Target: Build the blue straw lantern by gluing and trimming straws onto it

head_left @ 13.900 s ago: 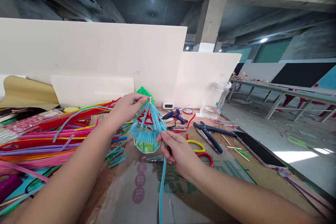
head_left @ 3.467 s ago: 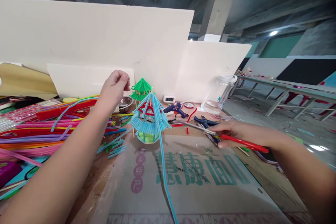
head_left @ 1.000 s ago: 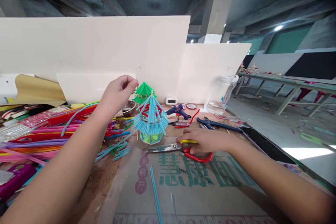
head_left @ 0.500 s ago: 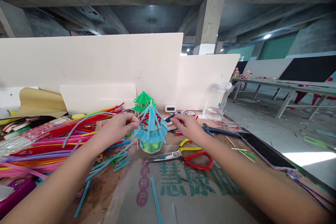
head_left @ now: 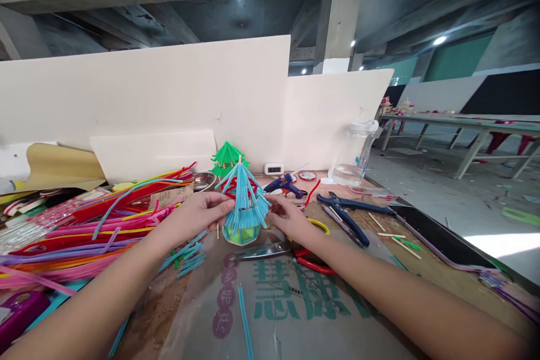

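A small pavilion model [head_left: 242, 202] with a blue pipe-cleaner roof, red trim and a light green base stands upright on the plastic sheet [head_left: 202, 315]. My left hand [head_left: 207, 211] closes on the left edge of its lower blue roof, thumb and fingers together. On the opposite side, my right hand [head_left: 291, 216] pinches the roof's right edge, its fingertips partly behind the blue strips. Scissors [head_left: 264, 251] with red and yellow handles lie just in front of the model, partly covered by my right wrist. A cut blue pipe cleaner [head_left: 244, 320] rests on the sheet.
Colourful pipe cleaners [head_left: 105, 230] are heaped at left. Behind stand a green roofed model [head_left: 226, 157], a small clock [head_left: 274, 169] and a glue gun [head_left: 284, 184]. Pliers [head_left: 348, 211], a phone [head_left: 439, 236] and a clear jug [head_left: 354, 154] are at right.
My right hand has moved left and down onto the model's right side. My left hand has come slightly further onto its left side. The view has shifted a little.
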`<state>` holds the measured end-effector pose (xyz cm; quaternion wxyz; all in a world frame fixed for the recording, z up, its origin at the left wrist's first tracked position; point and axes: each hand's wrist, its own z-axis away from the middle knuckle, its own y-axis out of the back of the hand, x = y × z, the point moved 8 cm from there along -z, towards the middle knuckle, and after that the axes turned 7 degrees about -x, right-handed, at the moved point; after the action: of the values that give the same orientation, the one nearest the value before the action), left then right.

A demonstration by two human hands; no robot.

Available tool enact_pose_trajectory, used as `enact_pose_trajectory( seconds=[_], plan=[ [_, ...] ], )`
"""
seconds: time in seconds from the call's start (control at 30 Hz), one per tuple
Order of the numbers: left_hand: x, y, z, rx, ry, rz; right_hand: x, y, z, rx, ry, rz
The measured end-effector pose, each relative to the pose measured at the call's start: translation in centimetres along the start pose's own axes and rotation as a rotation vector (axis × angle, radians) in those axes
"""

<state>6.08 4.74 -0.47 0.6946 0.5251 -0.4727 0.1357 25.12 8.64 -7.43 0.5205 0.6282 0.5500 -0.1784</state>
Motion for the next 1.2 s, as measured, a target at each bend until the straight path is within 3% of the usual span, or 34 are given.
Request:
enact_pose_trajectory(
  seconds=[0.2,0.3,0.47,0.77,1.2],
  plan=[
    [-0.8,0.6,-0.7,0.051,-0.052,0.081,1.4,-0.2,-0.3,-0.004,0.017,-0.095],
    [-1.3,1.0,-0.6,0.014,-0.02,0.13,0.9,-0.4,-0.2,-0.014,0.023,-0.06],
    [-1.2,0.8,-0.2,-0.066,0.022,0.026,-0.2,-0.7,0.1,-0.049,0.03,-0.019],
    [-2.0,0.6,-0.8,0.037,0.025,0.22,-1.6,-0.6,0.7,-0.059,0.069,-0.002],
    [-1.4,1.1,-0.6,0.089,0.005,0.088,-2.0,-0.6,0.9,-0.051,0.097,0.076]
  ],
)
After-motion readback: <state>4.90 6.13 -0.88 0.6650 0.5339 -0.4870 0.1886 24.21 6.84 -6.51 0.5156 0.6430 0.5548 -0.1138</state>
